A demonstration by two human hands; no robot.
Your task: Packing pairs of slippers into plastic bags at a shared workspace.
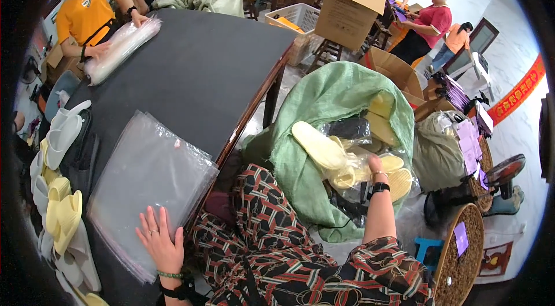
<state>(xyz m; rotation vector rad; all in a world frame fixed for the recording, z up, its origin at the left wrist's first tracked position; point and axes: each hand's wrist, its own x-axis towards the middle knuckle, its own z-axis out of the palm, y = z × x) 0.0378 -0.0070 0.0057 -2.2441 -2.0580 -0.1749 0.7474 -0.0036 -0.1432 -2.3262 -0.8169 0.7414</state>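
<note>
My left hand (pixel 163 240) lies flat, fingers stretched, on a stack of clear plastic bags (pixel 153 173) on the dark table. To the right, my right hand (pixel 377 165) reaches into a green woven sack (pixel 295 161). Its fingers are closed on the clear bag around a pair of pale yellow slippers (pixel 400 183); the fingertips are partly hidden. Beside it in the sack lie another yellow slipper (pixel 318 145), sole up, and a dark bagged pair (pixel 348 128). Along the table's left edge stand rows of yellow slippers (pixel 62 216) and grey slippers (pixel 60 141).
The dark table (pixel 191 57) has a wooden edge at my side. Across it, a person in orange (pixel 95 5) handles a plastic bundle (pixel 124 49). Cardboard boxes (pixel 350 11), a grey-green sack (pixel 439 147), a fan (pixel 504 173) and a round woven tray (pixel 459 254) stand to the right.
</note>
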